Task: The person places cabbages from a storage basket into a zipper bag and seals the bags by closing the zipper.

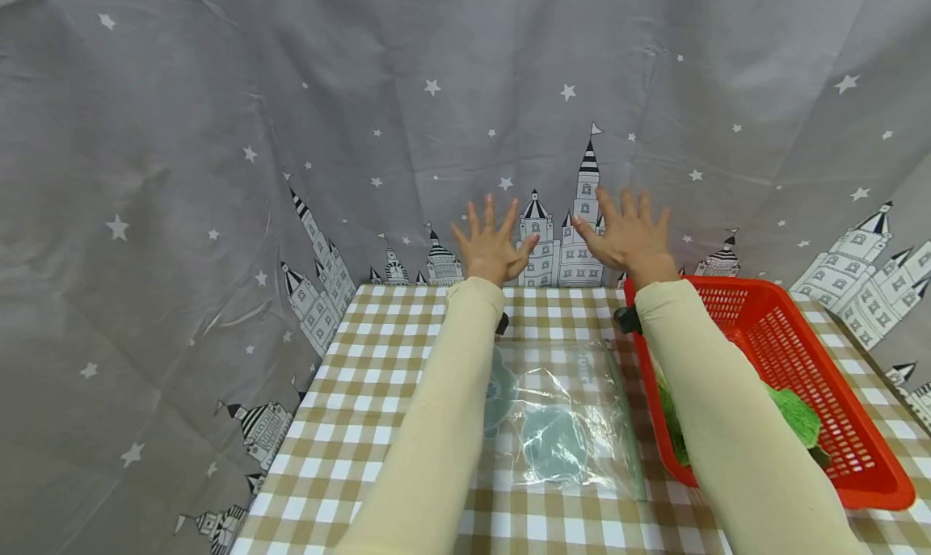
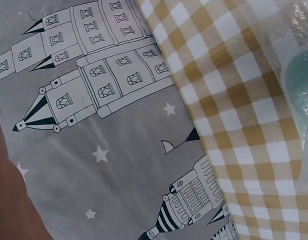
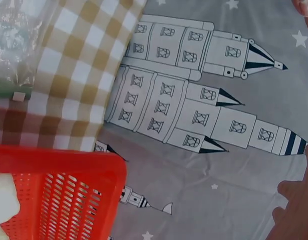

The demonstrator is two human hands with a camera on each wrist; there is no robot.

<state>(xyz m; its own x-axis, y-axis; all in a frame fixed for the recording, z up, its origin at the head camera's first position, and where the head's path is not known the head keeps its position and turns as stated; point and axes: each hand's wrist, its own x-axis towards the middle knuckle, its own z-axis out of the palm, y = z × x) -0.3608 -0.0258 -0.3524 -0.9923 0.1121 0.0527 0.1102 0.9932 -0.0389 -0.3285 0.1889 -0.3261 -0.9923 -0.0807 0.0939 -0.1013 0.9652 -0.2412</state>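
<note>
- The head view shows both hands whole: the left hand (image 1: 493,246) and right hand (image 1: 631,236) are raised before the grey castle-print curtain (image 1: 407,135), with fingers spread and straight, gripping nothing. Each wrist view catches only part of a hand at its border.
- The clear plastic bag (image 1: 554,426) lies flat on the checkered desk (image 1: 364,393), nearer the person than the fingers and well apart from them, between the two forearms.
- A green strip (image 1: 625,422) edges the bag's right side, next to the red basket (image 1: 836,361). It runs from near to far, its near end leaning slightly right. The left sleeve (image 1: 436,434) covers part of the bag, so which way its long axis lies cannot be told.
- The right wrist view reveals a small pale tab (image 3: 18,96) at the strip's far end and a white rounded item (image 3: 4,197) in the basket; the head view shows a green leafy-looking item (image 1: 796,416) there.
- The basket's long axis runs near to far, its near end slanting right; the right sleeve (image 1: 742,426) crosses over it.
</note>
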